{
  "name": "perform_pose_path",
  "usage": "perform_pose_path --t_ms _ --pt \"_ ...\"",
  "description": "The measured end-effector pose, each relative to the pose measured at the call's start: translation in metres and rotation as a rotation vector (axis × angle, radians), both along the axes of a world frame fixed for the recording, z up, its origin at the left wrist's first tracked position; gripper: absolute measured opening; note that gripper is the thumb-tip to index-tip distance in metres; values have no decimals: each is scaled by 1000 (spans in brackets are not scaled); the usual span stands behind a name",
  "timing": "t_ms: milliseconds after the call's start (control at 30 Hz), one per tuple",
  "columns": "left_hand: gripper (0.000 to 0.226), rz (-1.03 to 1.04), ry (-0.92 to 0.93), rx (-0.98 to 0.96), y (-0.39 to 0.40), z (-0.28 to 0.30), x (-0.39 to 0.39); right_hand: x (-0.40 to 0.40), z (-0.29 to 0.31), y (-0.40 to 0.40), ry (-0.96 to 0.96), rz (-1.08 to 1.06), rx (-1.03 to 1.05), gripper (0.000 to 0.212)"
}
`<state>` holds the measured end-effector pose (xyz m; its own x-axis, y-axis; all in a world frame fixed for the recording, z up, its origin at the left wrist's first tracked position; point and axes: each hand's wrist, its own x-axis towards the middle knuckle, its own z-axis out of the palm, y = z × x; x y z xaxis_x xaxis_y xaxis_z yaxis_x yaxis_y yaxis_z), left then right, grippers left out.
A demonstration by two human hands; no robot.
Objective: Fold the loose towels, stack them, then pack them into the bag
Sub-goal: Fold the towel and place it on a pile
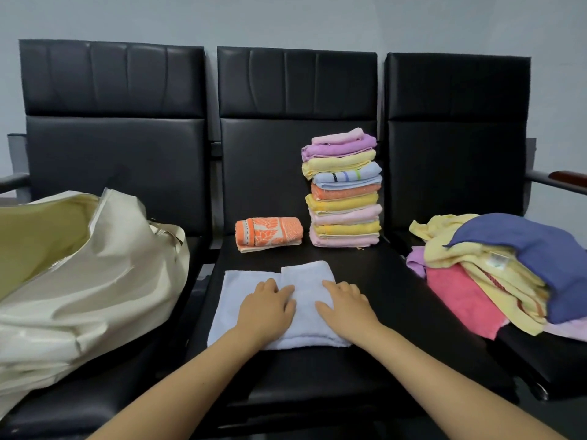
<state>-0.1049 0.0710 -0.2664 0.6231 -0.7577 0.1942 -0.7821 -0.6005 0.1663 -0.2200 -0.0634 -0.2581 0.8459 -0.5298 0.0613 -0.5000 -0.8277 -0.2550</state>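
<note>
The cream bag (79, 274) lies open on the left seat, its yellow lining showing and nothing visible inside; on the middle seat (374, 281) both hands press flat, fingers straight, on a pale blue towel (251, 281) near the front edge, left hand (268, 308) beside right hand (344, 308); behind stand a folded orange towel (268, 234) and a tall stack (344, 188); loose towels (495, 271) heap on the right seat.

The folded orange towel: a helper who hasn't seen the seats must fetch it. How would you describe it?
Find the middle black seat and its tall stack of folded towels. Just left of the stack, lying alone, is the orange towel. Only it has a white leaf-patterned band; the stack's orange one is plain.
</note>
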Motion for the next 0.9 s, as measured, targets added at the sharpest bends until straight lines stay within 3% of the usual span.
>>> perform_pose_path --t_ms 167,333,533,600,733,900 --pt "47 3 25 -37 4 1 -2 -1 12 5 -213 -149 362 62" --pt "39 57 377 -340 11 9 -5 -3 26 0 -253 -233 869 29" --pt "36 114 729 -533 15 11 -9 0 39 5 -197 -227 874 24" --pt "35 112 640 -502 14 9 -11 1 40 4 -164 -233 859 23" --pt "35 52 275 -305 21 8 -12 -3 37 4 -203 -207 899 27" --pt "31 105 387 -368 28 13 7 1 49 14 -413 -228 1022 19"
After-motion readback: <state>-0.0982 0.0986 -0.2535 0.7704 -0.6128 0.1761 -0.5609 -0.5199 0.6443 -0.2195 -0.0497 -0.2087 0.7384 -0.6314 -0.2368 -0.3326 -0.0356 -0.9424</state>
